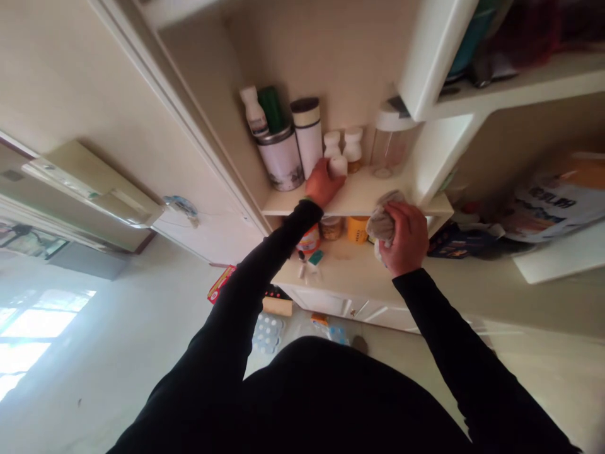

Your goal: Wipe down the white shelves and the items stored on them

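My left hand (pixel 324 183) reaches up to the white shelf (pixel 302 203), its fingers around a small white bottle (pixel 338 166). Just behind that stand two white-capped bottles (pixel 352 148), a clear plastic jar (pixel 390 144), a white flask (pixel 308 140) and a printed metal canister (pixel 281 159). My right hand (pixel 403 239) grips a crumpled grey cloth (pixel 382 221) against the shelf's front edge. Under the shelf sit an orange lidded jar (pixel 358 229) and a glass jar (pixel 331 228).
White cabinet shelves rise on the right, with a printed bag (pixel 553 202) and dark items (pixel 460 243) on a lower shelf. A white cabinet door (pixel 189 170) stands at left. Small packages lie on the floor (pixel 293 340) below, and a bright window (pixel 38 331) shows at far left.
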A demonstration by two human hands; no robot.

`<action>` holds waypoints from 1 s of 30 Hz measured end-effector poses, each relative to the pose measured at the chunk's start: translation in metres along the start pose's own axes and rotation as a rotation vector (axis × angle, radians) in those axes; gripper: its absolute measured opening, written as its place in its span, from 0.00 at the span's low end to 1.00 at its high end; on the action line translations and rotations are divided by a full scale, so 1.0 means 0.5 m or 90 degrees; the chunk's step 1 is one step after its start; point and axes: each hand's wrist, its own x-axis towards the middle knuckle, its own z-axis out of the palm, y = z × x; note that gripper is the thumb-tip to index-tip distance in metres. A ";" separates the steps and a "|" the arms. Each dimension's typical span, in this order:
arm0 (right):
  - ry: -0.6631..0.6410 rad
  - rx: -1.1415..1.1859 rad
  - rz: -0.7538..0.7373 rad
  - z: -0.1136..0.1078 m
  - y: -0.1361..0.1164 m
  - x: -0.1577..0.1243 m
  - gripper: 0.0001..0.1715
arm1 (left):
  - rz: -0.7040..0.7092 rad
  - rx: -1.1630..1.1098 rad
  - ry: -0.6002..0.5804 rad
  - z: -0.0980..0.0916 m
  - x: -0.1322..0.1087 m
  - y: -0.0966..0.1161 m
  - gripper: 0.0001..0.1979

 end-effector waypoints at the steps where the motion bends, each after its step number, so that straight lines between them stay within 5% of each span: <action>1: -0.006 0.001 0.004 -0.001 0.000 0.000 0.44 | 0.005 -0.010 0.005 0.005 0.004 -0.005 0.23; 8: -0.044 0.110 0.139 -0.025 -0.026 0.014 0.37 | 0.007 -0.198 0.056 0.015 0.001 -0.023 0.24; 15: 0.078 0.630 0.616 -0.004 -0.150 0.109 0.23 | 0.079 -0.500 -0.062 -0.008 -0.083 0.010 0.29; 21: -0.035 0.816 0.758 -0.005 -0.193 0.138 0.22 | 0.144 -0.397 0.016 -0.023 -0.083 -0.003 0.30; 24: -0.065 0.774 0.738 -0.009 -0.174 0.112 0.20 | 0.078 -0.306 0.014 -0.029 -0.063 -0.016 0.30; 30: 0.000 0.686 0.728 -0.008 -0.133 0.057 0.22 | -0.035 -0.108 0.008 -0.020 -0.011 -0.015 0.29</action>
